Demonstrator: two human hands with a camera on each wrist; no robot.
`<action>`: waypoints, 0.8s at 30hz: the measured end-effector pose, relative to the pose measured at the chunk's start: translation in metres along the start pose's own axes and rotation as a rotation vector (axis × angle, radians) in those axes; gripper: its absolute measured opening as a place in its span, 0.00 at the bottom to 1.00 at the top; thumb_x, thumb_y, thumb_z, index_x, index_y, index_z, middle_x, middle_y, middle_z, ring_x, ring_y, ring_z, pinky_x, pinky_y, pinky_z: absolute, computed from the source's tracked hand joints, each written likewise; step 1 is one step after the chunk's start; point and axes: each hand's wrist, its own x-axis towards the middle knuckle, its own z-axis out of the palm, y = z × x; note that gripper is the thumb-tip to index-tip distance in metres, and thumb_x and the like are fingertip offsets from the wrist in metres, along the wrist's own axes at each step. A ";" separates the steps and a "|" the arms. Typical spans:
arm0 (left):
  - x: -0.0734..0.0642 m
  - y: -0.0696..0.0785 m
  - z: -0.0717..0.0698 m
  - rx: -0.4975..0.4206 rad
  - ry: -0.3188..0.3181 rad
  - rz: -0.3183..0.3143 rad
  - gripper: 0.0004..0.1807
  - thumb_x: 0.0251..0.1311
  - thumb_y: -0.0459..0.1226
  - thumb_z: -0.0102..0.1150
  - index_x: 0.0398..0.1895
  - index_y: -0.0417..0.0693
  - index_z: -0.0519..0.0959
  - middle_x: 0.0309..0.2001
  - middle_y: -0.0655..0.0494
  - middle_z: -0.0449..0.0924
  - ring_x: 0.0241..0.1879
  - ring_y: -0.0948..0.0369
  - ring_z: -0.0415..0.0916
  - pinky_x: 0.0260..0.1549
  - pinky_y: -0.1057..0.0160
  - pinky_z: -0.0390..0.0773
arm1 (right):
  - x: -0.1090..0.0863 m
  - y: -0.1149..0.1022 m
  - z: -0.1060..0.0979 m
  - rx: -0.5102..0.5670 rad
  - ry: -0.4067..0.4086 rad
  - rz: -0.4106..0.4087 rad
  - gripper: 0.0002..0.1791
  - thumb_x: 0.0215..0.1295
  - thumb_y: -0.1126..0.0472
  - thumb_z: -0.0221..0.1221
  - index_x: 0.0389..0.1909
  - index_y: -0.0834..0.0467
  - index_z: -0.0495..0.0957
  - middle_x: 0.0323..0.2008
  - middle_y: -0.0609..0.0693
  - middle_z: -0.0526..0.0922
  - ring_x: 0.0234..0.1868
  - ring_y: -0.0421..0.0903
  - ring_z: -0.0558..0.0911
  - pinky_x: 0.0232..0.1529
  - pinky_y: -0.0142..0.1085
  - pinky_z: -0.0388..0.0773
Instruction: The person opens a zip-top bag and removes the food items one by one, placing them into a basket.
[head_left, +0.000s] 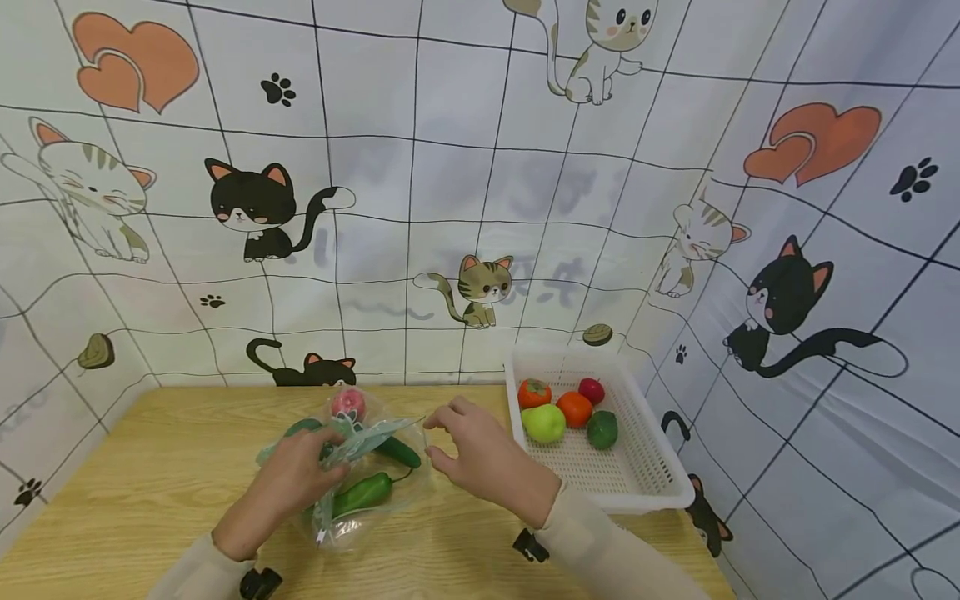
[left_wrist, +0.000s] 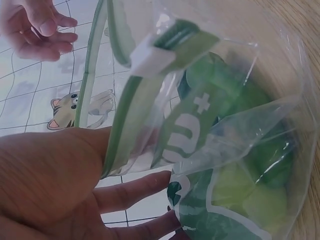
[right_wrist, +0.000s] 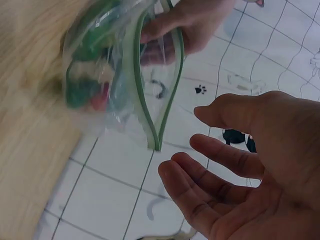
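Note:
A clear zip bag (head_left: 348,533) with a green zip edge lies on the table, its mouth partly spread. Inside it are a green pepper (head_left: 367,494), a dark green cucumber (head_left: 397,451) and a round pink-red item (head_left: 348,403). My left hand (head_left: 298,467) grips the bag's edge on the left, thumb on one side of the film and fingers on the other. To the right of the bag's mouth, my right hand (head_left: 480,458) hovers with loosely bent fingers and holds nothing. In the right wrist view its fingertips (right_wrist: 172,172) are apart from the green zip edge (right_wrist: 156,140).
A white plastic basket (head_left: 645,467) stands at the right of the wooden table (head_left: 187,433). In it sit a green apple-like fruit (head_left: 543,424), persimmon-like orange fruits (head_left: 575,409), a small red item (head_left: 592,390) and a dark green one (head_left: 603,430). A cat-print cloth (head_left: 375,183) hangs behind.

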 end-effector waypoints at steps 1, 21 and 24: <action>0.000 -0.001 0.000 0.008 0.002 0.003 0.26 0.66 0.42 0.84 0.62 0.38 0.90 0.48 0.43 0.92 0.42 0.52 0.78 0.36 0.53 0.80 | 0.001 -0.003 0.004 0.007 -0.012 -0.009 0.16 0.80 0.59 0.74 0.62 0.59 0.87 0.53 0.53 0.88 0.49 0.48 0.88 0.50 0.34 0.88; 0.001 -0.002 0.003 0.018 -0.014 -0.055 0.26 0.60 0.42 0.89 0.56 0.37 0.89 0.55 0.23 0.81 0.51 0.32 0.79 0.43 0.36 0.86 | 0.025 -0.027 0.066 -0.043 -0.164 -0.095 0.14 0.82 0.57 0.72 0.61 0.56 0.91 0.54 0.48 0.93 0.46 0.30 0.82 0.45 0.18 0.79; 0.001 -0.002 0.003 0.018 -0.012 -0.052 0.23 0.59 0.40 0.88 0.52 0.38 0.88 0.52 0.27 0.82 0.50 0.34 0.79 0.43 0.38 0.85 | 0.028 -0.026 0.074 -0.054 -0.183 -0.083 0.15 0.82 0.55 0.72 0.62 0.57 0.91 0.56 0.47 0.93 0.48 0.30 0.83 0.45 0.19 0.79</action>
